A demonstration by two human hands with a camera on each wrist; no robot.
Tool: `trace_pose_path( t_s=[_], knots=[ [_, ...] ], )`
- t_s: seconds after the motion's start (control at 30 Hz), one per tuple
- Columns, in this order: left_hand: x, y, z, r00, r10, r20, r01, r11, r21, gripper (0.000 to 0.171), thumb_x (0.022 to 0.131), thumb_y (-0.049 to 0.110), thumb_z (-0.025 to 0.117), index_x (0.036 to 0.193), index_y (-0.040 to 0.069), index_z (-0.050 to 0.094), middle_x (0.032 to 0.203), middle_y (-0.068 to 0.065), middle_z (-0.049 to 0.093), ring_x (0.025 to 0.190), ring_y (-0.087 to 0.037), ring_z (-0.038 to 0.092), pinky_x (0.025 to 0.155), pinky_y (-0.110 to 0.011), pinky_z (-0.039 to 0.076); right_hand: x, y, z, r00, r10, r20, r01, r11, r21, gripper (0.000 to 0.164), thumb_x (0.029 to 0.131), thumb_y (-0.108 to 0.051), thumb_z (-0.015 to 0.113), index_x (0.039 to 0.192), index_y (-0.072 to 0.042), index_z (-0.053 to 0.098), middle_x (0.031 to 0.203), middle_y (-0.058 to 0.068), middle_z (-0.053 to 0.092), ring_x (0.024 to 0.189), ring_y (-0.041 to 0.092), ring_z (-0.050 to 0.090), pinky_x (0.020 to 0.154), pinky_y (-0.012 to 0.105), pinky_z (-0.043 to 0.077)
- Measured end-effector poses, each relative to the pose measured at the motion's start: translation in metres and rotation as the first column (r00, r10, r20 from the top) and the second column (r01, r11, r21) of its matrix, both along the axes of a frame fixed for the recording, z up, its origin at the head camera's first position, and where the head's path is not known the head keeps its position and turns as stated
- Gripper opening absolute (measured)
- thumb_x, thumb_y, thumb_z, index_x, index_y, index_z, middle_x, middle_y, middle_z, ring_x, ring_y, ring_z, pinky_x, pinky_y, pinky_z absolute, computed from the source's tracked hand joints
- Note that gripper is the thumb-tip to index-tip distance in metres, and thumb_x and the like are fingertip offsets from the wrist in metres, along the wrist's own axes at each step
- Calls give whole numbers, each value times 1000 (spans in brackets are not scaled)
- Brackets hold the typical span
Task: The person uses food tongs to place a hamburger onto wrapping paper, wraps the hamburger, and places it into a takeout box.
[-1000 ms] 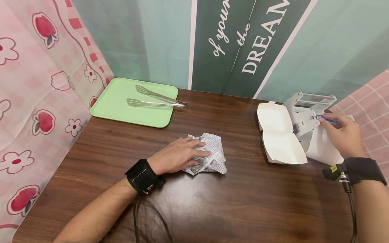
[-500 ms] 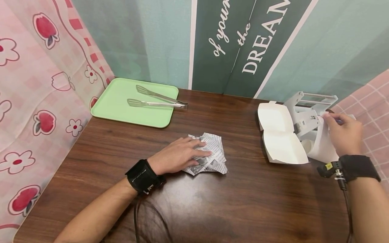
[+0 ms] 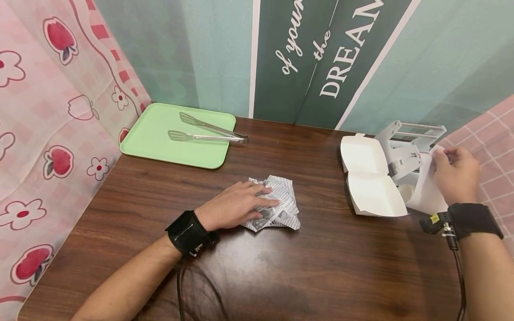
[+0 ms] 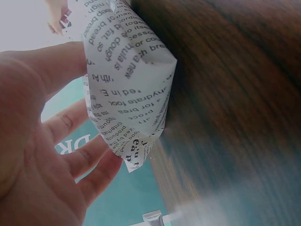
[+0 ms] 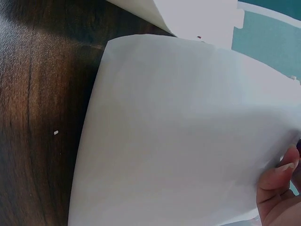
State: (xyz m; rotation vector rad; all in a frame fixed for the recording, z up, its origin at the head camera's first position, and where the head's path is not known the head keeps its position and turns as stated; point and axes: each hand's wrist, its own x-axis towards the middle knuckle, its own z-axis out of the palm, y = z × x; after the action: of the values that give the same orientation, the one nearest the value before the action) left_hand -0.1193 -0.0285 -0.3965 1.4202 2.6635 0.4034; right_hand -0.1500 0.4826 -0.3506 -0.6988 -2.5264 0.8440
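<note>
My left hand (image 3: 237, 205) rests with fingers spread on a folded parcel of newsprint-patterned wrapping paper (image 3: 286, 203) in the middle of the table. In the left wrist view, its fingertips lie against the printed paper (image 4: 134, 94); what is inside is hidden. At the far right, my right hand (image 3: 459, 174) has thumb and fingers pinched together at the upper end of a white paper strip (image 3: 427, 191). That strip hangs from a grey roll dispenser (image 3: 405, 162) with metal rods. In the right wrist view, the broad white strip (image 5: 178, 127) spreads across, with curled fingers (image 5: 277, 179) at its edge.
An open white takeaway box (image 3: 375, 194) stands left of the dispenser. Metal tongs (image 3: 213, 136) lie on a green tray (image 3: 160, 151) at the back left. A printed curtain (image 3: 201, 53) backs the table, and pink patterned cloth (image 3: 60, 125) hangs at left.
My right hand has shifted slightly back and pulled the white strip's end away from the dispenser. The blue piece seen at its fingers earlier no longer shows. My left hand has stayed on the parcel.
</note>
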Motion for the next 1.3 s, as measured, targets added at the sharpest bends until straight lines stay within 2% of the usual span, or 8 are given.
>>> trace_pose_path(
  t_s=[0.2,0.4,0.63,0.7,0.83,0.97,1.13,1.3],
  knots=[
    [0,-1,0,1000,-3,-11,3,1000,-4,48,100,31,64,147,34,54,153,-3,51,141,-31,47,115,-55,40,3,2,6,997,51,59,-51,999,-9,14,104,-38,43,95,-29,48,63,-42,40,69,-11,42,64,13,36],
    [0,0,-1,1000,-3,-8,3,1000,-7,49,100,31,64,148,34,53,154,-3,50,141,-31,47,116,-54,40,4,3,11,993,83,79,-85,996,30,29,104,-39,44,99,-13,56,62,-42,37,68,-11,40,62,15,35],
    [1,0,-1,1000,1,-3,-1,1000,-13,50,100,33,63,149,35,52,154,-3,50,141,-31,47,116,-55,39,4,-2,4,997,66,-28,-59,979,193,46,101,-25,48,117,16,61,105,27,54,93,29,46,95,40,36],
    [1,0,-1,1000,-5,-13,5,1000,-14,49,100,32,64,148,34,52,154,-3,50,141,-32,47,116,-55,39,4,-5,1,999,34,-34,-27,981,191,47,102,-25,45,119,16,60,113,31,55,108,42,46,104,50,32],
    [1,0,-1,1000,-10,-29,10,1000,-15,49,100,32,64,148,34,53,153,-4,50,140,-32,48,116,-54,40,4,-7,0,998,-48,-28,52,986,156,49,102,-32,43,123,9,61,99,3,61,121,42,47,89,40,34],
    [1,0,0,1000,-9,-22,8,1000,-18,49,100,32,63,148,34,53,153,-4,50,140,-32,48,115,-54,40,5,-5,2,992,-87,-89,100,983,156,43,102,-31,44,116,6,60,78,-28,35,92,23,52,76,23,28],
    [0,0,0,1000,-5,-13,5,1000,-18,49,100,32,63,148,34,53,154,-4,50,141,-32,47,116,-54,40,7,0,4,989,-87,-115,106,980,170,39,104,-27,44,113,8,56,73,-29,32,70,-10,27,69,22,26],
    [1,0,0,1000,-7,-15,7,1000,-10,49,100,31,64,148,34,53,153,-4,51,141,-32,47,116,-54,40,8,2,8,993,-104,-63,113,980,165,39,106,-26,38,117,9,51,82,-6,43,75,5,34,70,24,25]
  ],
)
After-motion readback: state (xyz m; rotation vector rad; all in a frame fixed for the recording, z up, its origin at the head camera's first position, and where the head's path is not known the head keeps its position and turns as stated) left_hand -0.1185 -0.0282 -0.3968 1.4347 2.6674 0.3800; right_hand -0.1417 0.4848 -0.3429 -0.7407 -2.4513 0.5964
